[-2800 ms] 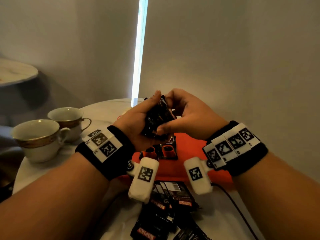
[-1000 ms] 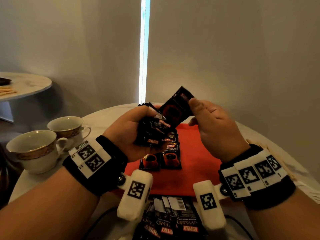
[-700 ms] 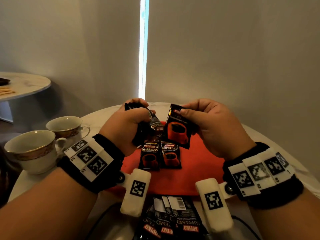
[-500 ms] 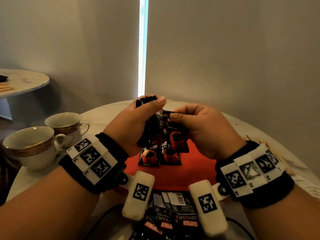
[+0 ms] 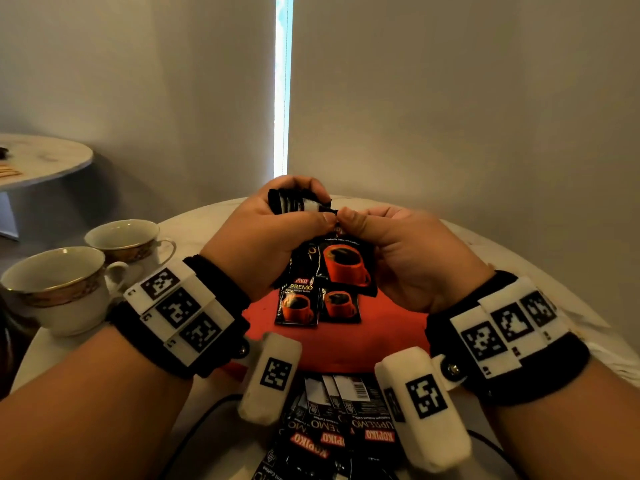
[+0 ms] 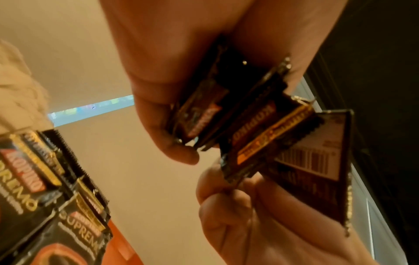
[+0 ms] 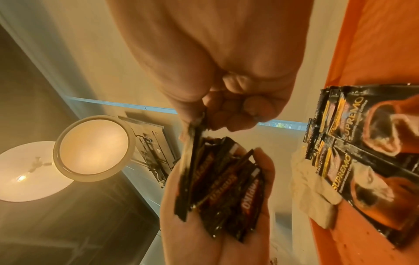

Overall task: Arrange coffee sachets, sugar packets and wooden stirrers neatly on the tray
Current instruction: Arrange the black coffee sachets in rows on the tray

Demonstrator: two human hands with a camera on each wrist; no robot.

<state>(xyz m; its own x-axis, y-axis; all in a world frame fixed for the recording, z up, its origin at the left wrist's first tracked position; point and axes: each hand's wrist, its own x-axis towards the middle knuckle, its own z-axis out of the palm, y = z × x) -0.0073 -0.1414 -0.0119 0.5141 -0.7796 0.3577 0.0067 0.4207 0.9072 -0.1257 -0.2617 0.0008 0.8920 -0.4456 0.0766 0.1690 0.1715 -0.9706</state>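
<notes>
- Since half a second ago, both hands have risen slightly above the tray, and the sachet in the right hand now hangs with its red-cup face toward the head camera.
- The left hand [image 5: 263, 233] is clamped around a bundle of sachets [image 5: 294, 204]; the fingers curl over the bundle's top edge and the thumb presses its near side.
- The right hand [image 5: 412, 258] pinches the top edge of a single sachet [image 5: 343, 263] between thumb and forefinger. This sachet hangs just beside the bundle.
- The thumbs of both hands touch or nearly touch; the hands are together.
- In the left wrist view, the bundle [image 6: 204, 107] is fanned out, with one sachet showing its barcode side.
- The red tray [image 5: 381, 337] lies on the round white surface [image 5: 519, 258], directly below the hands.
- Two sachets [image 5: 317, 306] lie flat, side by side and touching, at the middle of the tray, red-cup faces up.
- A loose pile of sachets [image 5: 343, 427] lies on the surface at the tray's near edge, between the two wrists.
- Two cups [image 5: 86, 271] with gold bands stand near the left edge of the surface, well apart from the tray.
- A second round table [image 5: 45, 161] stands at the far left.
</notes>
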